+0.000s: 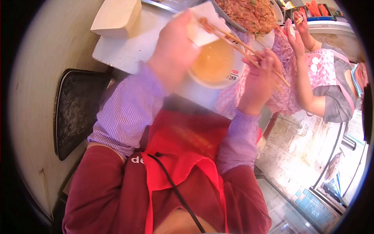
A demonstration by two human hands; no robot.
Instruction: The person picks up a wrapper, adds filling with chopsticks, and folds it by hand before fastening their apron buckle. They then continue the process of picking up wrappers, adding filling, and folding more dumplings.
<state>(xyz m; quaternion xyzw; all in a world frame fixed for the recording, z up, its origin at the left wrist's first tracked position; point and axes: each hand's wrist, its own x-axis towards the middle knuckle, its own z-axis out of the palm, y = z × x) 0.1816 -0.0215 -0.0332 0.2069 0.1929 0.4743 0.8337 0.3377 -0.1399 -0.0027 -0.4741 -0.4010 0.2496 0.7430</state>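
Observation:
My left hand (175, 46), slightly blurred, holds a square white dough wrapper (204, 37) up over the table. In my right hand (261, 76) is a pair of chopsticks (249, 50), pointing left and up. Their tips carry a small lump of meat filling (206, 25) that lies against the wrapper. Beneath the wrapper stands a white bowl (239, 69) of yellowish liquid (214, 60), partly covered by it. Behind the chopsticks is a large bowl heaped with reddish minced meat (251, 15).
A thick stack of wrappers (117, 17) stands at the white table's (117, 48) left end. A black-backed chair (80, 113) is below it, by the wall. At right, a co-worker in a pink patterned apron (319, 70) has both hands (298, 33) raised.

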